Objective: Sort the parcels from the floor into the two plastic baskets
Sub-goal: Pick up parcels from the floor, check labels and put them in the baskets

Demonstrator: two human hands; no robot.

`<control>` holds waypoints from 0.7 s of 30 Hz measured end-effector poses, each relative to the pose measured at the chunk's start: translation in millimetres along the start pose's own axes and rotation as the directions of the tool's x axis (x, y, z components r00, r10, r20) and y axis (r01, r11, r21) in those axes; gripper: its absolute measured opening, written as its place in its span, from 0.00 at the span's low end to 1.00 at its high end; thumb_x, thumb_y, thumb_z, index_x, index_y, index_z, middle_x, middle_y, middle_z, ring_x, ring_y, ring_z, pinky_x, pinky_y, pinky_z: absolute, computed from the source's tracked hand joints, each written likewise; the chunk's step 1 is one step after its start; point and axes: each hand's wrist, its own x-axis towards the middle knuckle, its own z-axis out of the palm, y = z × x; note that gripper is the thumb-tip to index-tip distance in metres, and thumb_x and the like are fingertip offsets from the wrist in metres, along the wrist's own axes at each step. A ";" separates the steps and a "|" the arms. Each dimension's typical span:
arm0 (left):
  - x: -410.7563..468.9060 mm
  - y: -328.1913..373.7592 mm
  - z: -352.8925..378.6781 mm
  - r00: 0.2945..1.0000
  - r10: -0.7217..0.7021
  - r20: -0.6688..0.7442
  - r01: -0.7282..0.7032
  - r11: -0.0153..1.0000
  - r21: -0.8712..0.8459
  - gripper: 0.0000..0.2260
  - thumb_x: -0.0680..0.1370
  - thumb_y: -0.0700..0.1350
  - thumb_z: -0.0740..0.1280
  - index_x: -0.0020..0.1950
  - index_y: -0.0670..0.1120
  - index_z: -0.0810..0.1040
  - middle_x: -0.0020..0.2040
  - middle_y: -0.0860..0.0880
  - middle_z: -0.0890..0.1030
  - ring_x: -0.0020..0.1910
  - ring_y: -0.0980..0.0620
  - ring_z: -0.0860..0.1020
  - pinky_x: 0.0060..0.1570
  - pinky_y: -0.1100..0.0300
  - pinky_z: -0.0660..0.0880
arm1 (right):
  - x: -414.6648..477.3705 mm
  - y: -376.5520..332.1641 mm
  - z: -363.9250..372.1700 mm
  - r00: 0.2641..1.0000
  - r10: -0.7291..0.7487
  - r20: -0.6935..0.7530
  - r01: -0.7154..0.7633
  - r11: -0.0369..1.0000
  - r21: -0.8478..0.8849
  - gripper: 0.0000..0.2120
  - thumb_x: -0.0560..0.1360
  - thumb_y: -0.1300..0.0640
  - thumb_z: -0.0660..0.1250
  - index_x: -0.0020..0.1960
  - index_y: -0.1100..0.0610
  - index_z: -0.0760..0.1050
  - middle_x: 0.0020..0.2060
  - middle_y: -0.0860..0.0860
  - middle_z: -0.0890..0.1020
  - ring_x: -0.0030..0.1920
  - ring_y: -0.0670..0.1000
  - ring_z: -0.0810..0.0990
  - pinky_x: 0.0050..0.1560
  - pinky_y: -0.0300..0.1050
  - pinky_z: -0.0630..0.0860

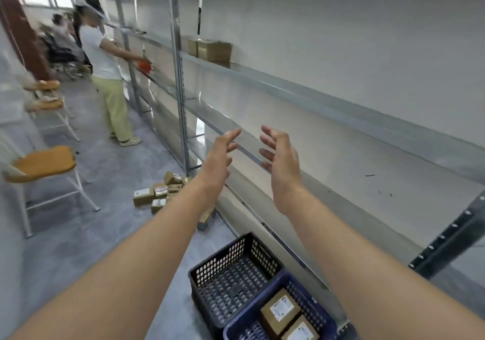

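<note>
A heap of brown cardboard parcels (160, 191) lies on the grey floor beside the shelf post. Another parcel (206, 220) peeks out from under my left forearm. A black plastic basket (233, 266) stands on the floor near me with nothing in it. Right next to it, a blue plastic basket (296, 295) holds two labelled parcels (280, 311). Both arms are stretched out in front of me at shelf height. My left hand (219, 160) and my right hand (280, 156) face each other with fingers spread, holding nothing.
A long grey metal shelving unit (301, 95) runs along the right wall, with cardboard boxes (211, 50) on a higher shelf. A person in a white shirt (105, 69) stands at the shelves further down. White stools with orange seats (42, 164) line the left side.
</note>
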 end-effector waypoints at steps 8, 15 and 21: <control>7.3 1.8 -111.5 0.997 -0.004 -0.081 0.004 1.000 -0.003 0.34 0.70 0.70 0.55 0.74 0.62 0.72 0.75 0.49 0.70 0.75 0.41 0.66 0.76 0.40 0.60 | 17.0 21.4 112.5 0.998 0.022 0.057 -0.024 0.999 0.039 0.21 0.87 0.46 0.57 0.74 0.50 0.78 0.69 0.51 0.80 0.69 0.54 0.77 0.64 0.50 0.74; 46.6 -16.3 -230.7 0.994 -0.077 -0.075 0.075 0.997 -0.027 0.19 0.83 0.61 0.55 0.70 0.56 0.74 0.56 0.57 0.77 0.47 0.60 0.75 0.35 0.70 0.75 | 30.6 54.2 232.0 0.996 0.065 0.056 -0.069 0.995 0.067 0.34 0.77 0.33 0.53 0.73 0.48 0.80 0.69 0.49 0.81 0.68 0.49 0.78 0.60 0.46 0.74; 95.0 -22.7 -329.8 0.991 -0.123 -0.051 0.122 0.992 -0.011 0.27 0.78 0.67 0.56 0.74 0.59 0.73 0.68 0.52 0.74 0.56 0.57 0.74 0.51 0.58 0.69 | 62.9 75.0 318.6 0.993 0.119 -0.029 -0.118 0.993 0.033 0.25 0.89 0.43 0.49 0.74 0.50 0.78 0.71 0.51 0.80 0.71 0.53 0.77 0.66 0.51 0.73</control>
